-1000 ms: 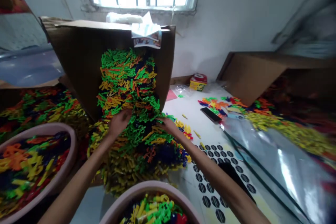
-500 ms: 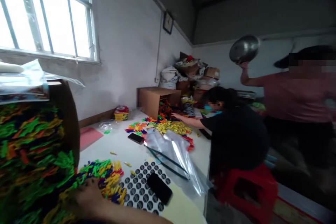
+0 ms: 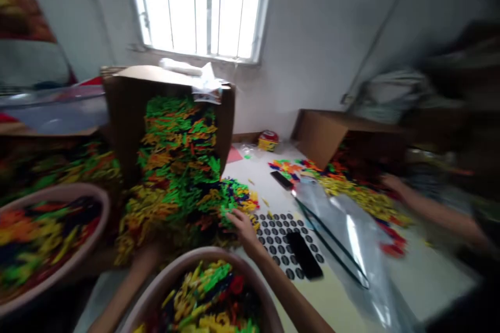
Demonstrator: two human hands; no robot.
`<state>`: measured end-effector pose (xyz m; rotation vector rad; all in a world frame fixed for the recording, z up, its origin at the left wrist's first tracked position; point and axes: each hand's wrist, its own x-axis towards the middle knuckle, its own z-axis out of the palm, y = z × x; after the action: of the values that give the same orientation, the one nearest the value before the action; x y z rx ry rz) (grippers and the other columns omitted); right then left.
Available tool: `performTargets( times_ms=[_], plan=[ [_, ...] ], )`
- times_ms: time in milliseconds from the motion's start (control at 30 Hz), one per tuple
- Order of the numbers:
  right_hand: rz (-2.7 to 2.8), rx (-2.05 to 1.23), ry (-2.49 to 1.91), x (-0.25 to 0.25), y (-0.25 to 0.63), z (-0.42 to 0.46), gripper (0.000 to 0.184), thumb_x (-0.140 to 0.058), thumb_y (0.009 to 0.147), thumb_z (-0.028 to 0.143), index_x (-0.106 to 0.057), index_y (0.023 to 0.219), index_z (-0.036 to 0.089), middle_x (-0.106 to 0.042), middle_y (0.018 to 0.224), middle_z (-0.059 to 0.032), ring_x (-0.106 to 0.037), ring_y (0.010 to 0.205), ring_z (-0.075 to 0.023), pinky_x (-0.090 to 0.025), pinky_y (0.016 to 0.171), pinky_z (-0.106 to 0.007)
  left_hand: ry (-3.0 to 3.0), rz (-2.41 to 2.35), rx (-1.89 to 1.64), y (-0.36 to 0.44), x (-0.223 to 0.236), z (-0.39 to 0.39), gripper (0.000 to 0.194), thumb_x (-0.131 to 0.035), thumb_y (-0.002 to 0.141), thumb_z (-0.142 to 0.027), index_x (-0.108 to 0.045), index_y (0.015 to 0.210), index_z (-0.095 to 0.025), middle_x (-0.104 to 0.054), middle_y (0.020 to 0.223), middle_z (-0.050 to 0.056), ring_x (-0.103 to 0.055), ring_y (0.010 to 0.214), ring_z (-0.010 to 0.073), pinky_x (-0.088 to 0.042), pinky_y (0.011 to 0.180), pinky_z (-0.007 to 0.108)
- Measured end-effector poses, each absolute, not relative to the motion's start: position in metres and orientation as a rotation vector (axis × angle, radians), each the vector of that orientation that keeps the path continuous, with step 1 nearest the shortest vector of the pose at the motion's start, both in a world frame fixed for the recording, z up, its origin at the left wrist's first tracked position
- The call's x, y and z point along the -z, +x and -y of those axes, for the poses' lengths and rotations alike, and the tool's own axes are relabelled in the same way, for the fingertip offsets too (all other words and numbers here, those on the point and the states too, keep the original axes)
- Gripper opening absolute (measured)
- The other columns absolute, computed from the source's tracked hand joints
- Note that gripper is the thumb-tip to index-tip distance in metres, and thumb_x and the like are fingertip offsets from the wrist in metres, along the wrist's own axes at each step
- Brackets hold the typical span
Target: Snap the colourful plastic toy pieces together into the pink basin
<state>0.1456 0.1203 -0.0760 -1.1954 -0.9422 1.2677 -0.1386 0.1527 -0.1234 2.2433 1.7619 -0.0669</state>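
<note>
Plastic bits (image 3: pixel 179 177): likely light, stiff, tangling; best scooped from beneath.
Right hand (image 3: pixel 242 222): at bits, my hold unclear.
Left hand (image 3: pixel 150 255): blurred; I can't tell.

I have one view, from the person's head, facing forward and down over the table (image 3: pixel 429 281). It looks from close above the tub (image 3: pixel 179 260), which crosses the near edge, where the left arm (image 3: pixel 125 291) and right arm (image 3: pixel 279 273) reach in. The pile of plastic pieces (image 3: pixel 183 166) lies mid-range; beyond it, my view runs up the far wall (image 3: pixel 312 36) to the window (image 3: pixel 226 10), and right to a co-worker's arm (image 3: pixel 441 213).
</note>
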Motion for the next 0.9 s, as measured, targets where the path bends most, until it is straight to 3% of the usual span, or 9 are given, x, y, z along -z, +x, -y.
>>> performTargets(
  times_ms=[100, 167, 367, 533, 700, 800, 900],
  plan=[
    [0.911, -1.269, -1.228, 0.078, 0.148, -0.098, 0.046, -0.081, 0.06, 0.055, -0.07, 0.086, 0.018, -0.072, 0.093, -0.0041, -0.066, 0.089, -0.0252, -0.054, 0.069, -0.031, 2.188, -1.894, -0.012, -0.145, 0.132, -0.151, 0.034, -0.04, 0.095, -0.012, -0.063, 0.12, -0.012, -0.061, 0.128, 0.019, -0.063, 0.109, 0.0278, -0.049, 0.093, 0.04],
    [0.909, -1.251, -1.246, 0.074, 0.146, -0.087, 0.042, -0.083, 0.06, 0.051, -0.071, 0.083, 0.018, -0.073, 0.092, -0.0039, -0.066, 0.089, -0.0238, -0.052, 0.07, -0.029, 2.194, -1.899, -0.076, -0.141, 0.136, -0.154, 0.036, -0.04, 0.094, -0.013, -0.063, 0.121, -0.012, -0.057, 0.134, 0.02, -0.061, 0.113, 0.0294, -0.048, 0.094, 0.04],
    [0.787, -1.472, -1.119, 0.059, 0.139, -0.069, 0.039, -0.08, 0.066, 0.05, -0.067, 0.087, 0.02, -0.074, 0.08, -0.0044, -0.063, 0.056, -0.0181, -0.047, 0.051, -0.028, 2.215, -1.729, -0.28, -0.145, 0.137, -0.138, 0.03, -0.062, 0.078, -0.016, -0.07, 0.106, -0.014, -0.062, 0.125, 0.014, -0.055, 0.117, 0.0313, -0.042, 0.101, 0.038],
    [0.764, -1.511, -1.124, 0.063, 0.132, -0.059, 0.04, -0.08, 0.068, 0.047, -0.067, 0.097, 0.023, -0.075, 0.086, -0.0048, -0.068, 0.071, -0.0206, -0.053, 0.059, -0.028, 2.115, -1.673, -0.539, -0.153, 0.129, -0.133, 0.022, -0.061, 0.076, -0.013, -0.07, 0.095, -0.014, -0.065, 0.12, 0.014, -0.051, 0.119, 0.0319, -0.035, 0.106, 0.041],
    [0.892, -1.485, -1.149, 0.057, 0.128, -0.048, 0.041, -0.078, 0.072, 0.05, -0.062, 0.098, 0.023, -0.073, 0.078, -0.002, -0.065, 0.066, -0.0177, -0.048, 0.055, -0.024, 1.848, -1.671, -0.844, -0.143, 0.109, -0.145, 0.014, -0.06, 0.081, -0.026, -0.067, 0.082, -0.014, -0.071, 0.092, 0.012, -0.062, 0.099, 0.0277, -0.046, 0.091, 0.038],
    [0.964, -1.444, -1.196, 0.049, 0.125, -0.044, 0.04, -0.077, 0.073, 0.053, -0.062, 0.094, 0.022, -0.073, 0.077, -0.0019, -0.061, 0.062, -0.0165, -0.042, 0.05, -0.022, 1.676, -1.62, -0.997, -0.132, 0.087, -0.134, 0.033, -0.053, 0.088, -0.042, -0.065, 0.095, -0.012, -0.073, 0.09, 0.013, -0.067, 0.088, 0.0246, -0.052, 0.077, 0.035],
    [1.061, -1.377, -1.185, 0.041, 0.116, -0.042, 0.039, -0.074, 0.075, 0.054, -0.066, 0.093, 0.02, -0.074, 0.084, -0.0043, -0.064, 0.071, -0.019, -0.044, 0.056, -0.024, 1.455, -1.411, -1.094, -0.117, 0.055, -0.103, 0.047, -0.052, 0.089, -0.051, -0.061, 0.113, -0.012, -0.074, 0.098, 0.014, -0.07, 0.083, 0.0211, -0.055, 0.069, 0.03]
  ],
)
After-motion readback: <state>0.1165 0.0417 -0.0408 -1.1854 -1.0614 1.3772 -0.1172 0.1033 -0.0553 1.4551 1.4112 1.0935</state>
